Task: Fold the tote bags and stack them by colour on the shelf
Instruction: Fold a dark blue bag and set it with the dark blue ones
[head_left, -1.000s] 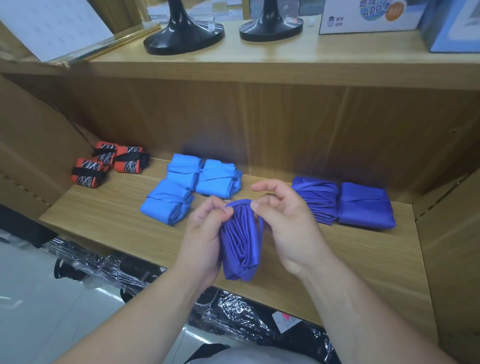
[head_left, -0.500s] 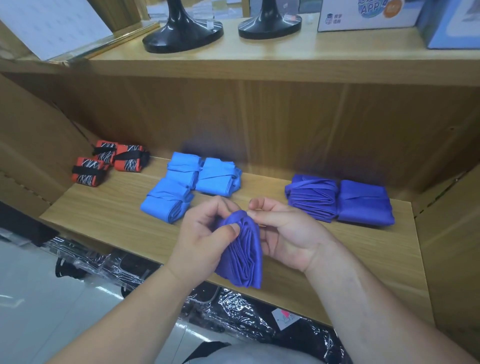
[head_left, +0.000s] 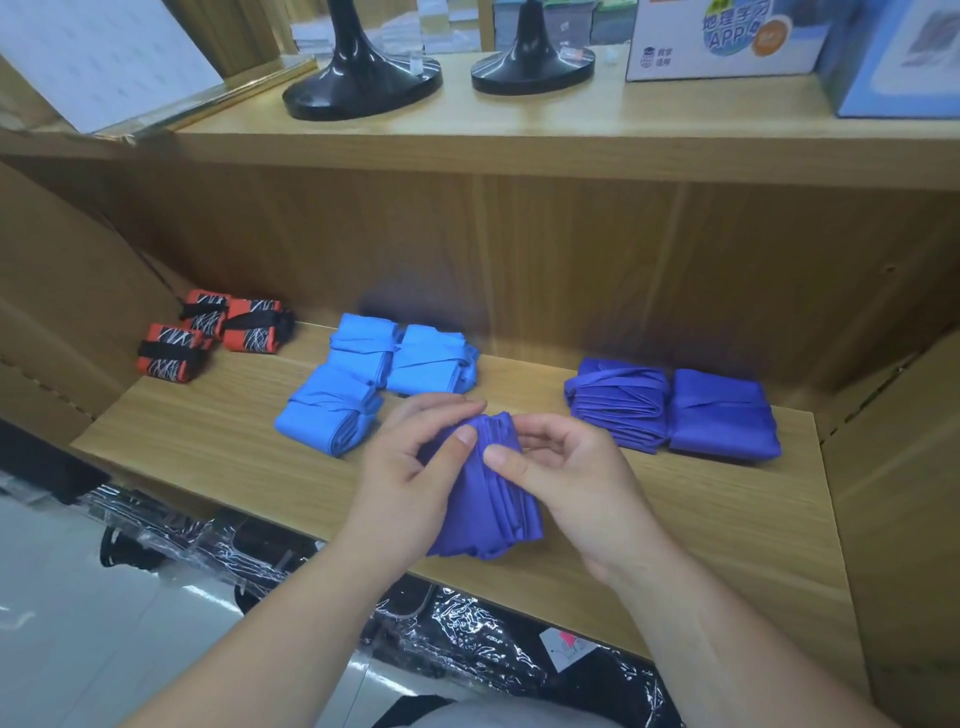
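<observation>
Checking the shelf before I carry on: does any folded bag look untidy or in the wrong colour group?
Colours are sorted. Only the left purple bundle looks loose, layers fanned, beside its neat neighbour.

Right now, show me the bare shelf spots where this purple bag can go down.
Bare wood on the shelf lies in front of the purple pair, in the gap between that pair and the light blue bags, and front-left, in front of the orange bags. The back left is crowded.
</observation>
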